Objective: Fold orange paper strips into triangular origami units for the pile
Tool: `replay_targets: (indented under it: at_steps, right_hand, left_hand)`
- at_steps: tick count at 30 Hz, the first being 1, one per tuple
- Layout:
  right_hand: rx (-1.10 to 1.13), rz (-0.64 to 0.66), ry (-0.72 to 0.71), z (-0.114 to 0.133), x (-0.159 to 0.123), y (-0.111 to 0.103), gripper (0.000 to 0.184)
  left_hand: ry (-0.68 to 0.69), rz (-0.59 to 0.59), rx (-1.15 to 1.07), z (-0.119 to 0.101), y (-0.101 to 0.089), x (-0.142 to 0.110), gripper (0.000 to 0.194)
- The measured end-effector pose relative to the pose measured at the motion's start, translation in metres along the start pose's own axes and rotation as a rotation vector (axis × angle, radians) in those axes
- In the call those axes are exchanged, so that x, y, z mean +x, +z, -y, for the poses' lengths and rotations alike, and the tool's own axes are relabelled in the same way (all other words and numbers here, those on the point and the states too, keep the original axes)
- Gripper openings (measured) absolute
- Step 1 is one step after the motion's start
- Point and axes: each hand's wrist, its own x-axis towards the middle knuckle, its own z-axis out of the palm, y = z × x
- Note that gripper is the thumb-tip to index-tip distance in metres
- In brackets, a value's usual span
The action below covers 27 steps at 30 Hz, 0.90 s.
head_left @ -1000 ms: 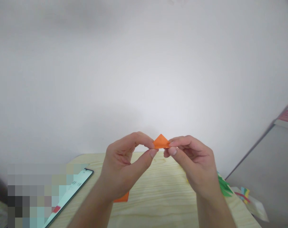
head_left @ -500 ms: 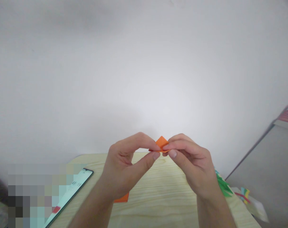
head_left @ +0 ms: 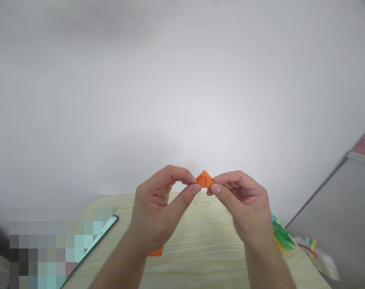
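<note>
A small folded piece of orange paper (head_left: 205, 180), pointed at the top and creased in front, is held up above the far part of the table. My left hand (head_left: 161, 204) pinches its left corner between thumb and forefinger. On the opposite corner, my right hand (head_left: 245, 204) grips with thumb and forefinger, its other fingers curled behind. Another orange paper (head_left: 155, 252) lies on the table, partly hidden by my left wrist.
The light wood table (head_left: 200, 241) meets a pale wall (head_left: 182, 88). At left lies a phone (head_left: 102, 233), mostly covered by a blurred patch. Green folded paper (head_left: 282, 235) sits by my right forearm, near a clear plastic bag (head_left: 323, 263) at the table's right edge.
The front of the orange paper has tilted up, so its creased face shows rather than a flat edge. My fingers have shifted outward to its two side corners.
</note>
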Motion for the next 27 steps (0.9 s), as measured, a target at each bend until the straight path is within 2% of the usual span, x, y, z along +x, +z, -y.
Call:
replay_targets:
  at_steps: [6, 14, 17, 19, 24, 27]
  right_hand:
    - [0.009, -0.019, 0.044, 0.0041, -0.0008, 0.0021, 0.010]
    - [0.095, -0.002, 0.026, -0.0027, 0.0015, 0.0033, 0.013]
    - [0.148, 0.073, 0.051, -0.0041, 0.0047, 0.0010, 0.023]
    - [0.162, 0.108, 0.080, -0.0029, 0.0057, -0.0004, 0.022]
    - [0.137, 0.087, 0.095, 0.0019, 0.0048, -0.0014, 0.016]
    - [0.124, 0.100, 0.097, 0.0010, 0.0047, -0.0020, 0.020]
  left_hand:
    - [-0.007, -0.043, 0.044, -0.0011, 0.0013, -0.0001, 0.014]
    - [0.018, -0.012, 0.095, -0.0018, 0.0014, -0.0012, 0.013]
    - [0.031, 0.024, 0.104, -0.0016, -0.0010, -0.0017, 0.012]
    - [0.038, 0.069, 0.123, -0.0015, -0.0029, -0.0020, 0.012]
    - [0.047, 0.131, 0.160, -0.0020, -0.0043, -0.0012, 0.012]
    - [0.050, 0.137, 0.166, -0.0026, -0.0035, -0.0010, 0.012]
